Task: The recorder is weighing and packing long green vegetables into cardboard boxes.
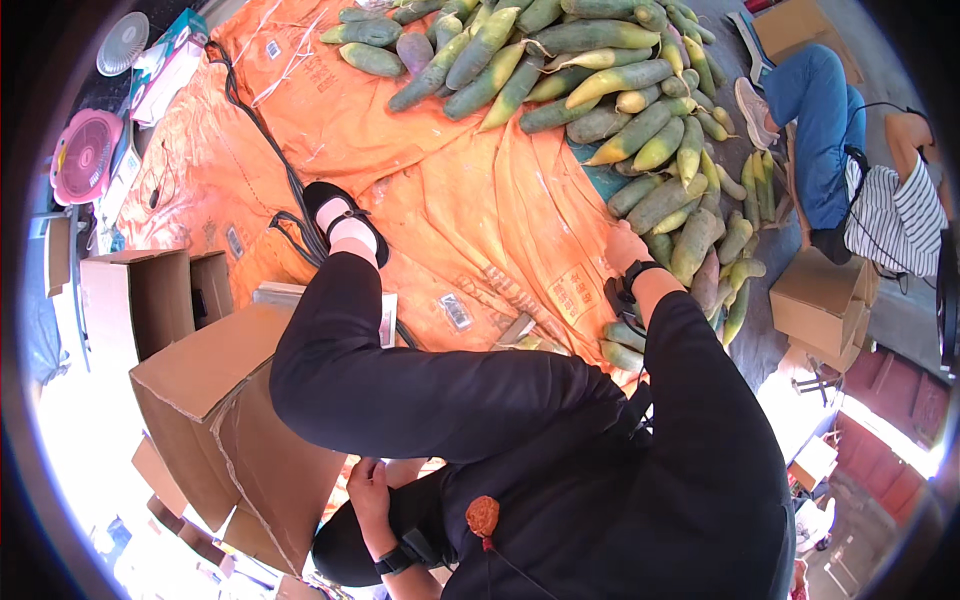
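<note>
My right hand (626,249), a dark band on its wrist, is lowered to the orange tarp (465,217) at the near-left edge of a large pile of green radishes (637,135). Its fingers look bent; whether they grip anything is hidden. My left hand (367,486), also with a wrist band, rests curled near my bent knee, beside a large open cardboard box (277,442). Its fingertips are partly hidden. Several radishes (622,345) lie between my right forearm and thigh. A round reddish-brown pendant (482,516) hangs before my black clothing.
A black cable (262,135) crosses the tarp beside my foot. More cardboard boxes (142,300), a pink fan (86,156) and a white fan (123,43) stand at left. Another person (817,135) sits beyond the pile at right, near a small cardboard box (817,300).
</note>
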